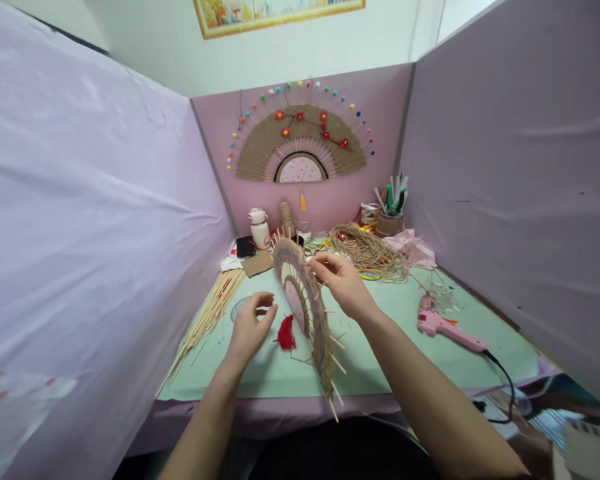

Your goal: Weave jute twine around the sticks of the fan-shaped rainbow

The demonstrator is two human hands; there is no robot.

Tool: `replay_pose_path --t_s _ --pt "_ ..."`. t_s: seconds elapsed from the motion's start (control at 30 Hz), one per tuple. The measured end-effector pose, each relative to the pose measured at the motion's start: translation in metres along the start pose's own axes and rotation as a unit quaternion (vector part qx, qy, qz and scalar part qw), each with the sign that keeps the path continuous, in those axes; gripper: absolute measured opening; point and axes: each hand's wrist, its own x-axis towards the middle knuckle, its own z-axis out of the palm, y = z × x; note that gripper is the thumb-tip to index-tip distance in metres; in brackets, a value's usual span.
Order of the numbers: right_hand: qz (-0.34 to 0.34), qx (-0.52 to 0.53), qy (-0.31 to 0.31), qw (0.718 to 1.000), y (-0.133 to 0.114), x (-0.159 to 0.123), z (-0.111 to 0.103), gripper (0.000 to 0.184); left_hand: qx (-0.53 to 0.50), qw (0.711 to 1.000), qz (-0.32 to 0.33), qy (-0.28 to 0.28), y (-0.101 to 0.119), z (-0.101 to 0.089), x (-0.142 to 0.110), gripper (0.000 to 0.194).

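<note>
Red tassel (287, 334), tilted fan (312, 293), right fingertips partly hidden

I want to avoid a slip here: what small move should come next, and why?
Probably bring the left hand in to steady the fan. The fan is tilted up on edge, with only the right hand at its rim, while the left hovers beside it, fingers curved and empty.

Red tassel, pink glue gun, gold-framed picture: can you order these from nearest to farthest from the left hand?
From the left hand:
1. Red tassel, just to its right.
2. Pink glue gun, across the table's right side.
3. Gold-framed picture, high on the back wall.
</note>
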Motion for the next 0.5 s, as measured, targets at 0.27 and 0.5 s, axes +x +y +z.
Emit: replay_pose_path --t_s 0.27,0.5 --pt "0.159 0.191 0.067 0.966 0.016 -0.012 -0.041 0.038 -0.133 0.975 -0.172 -0.046 -0.047 0.019 0.034 0.039" --pt "0.15 0.277 0.115 0.942 0.03 -0.016 -0.056 0.041 -0.361 0.875 -0.321 -0.046 -0.039 0.043 0.031 0.044"
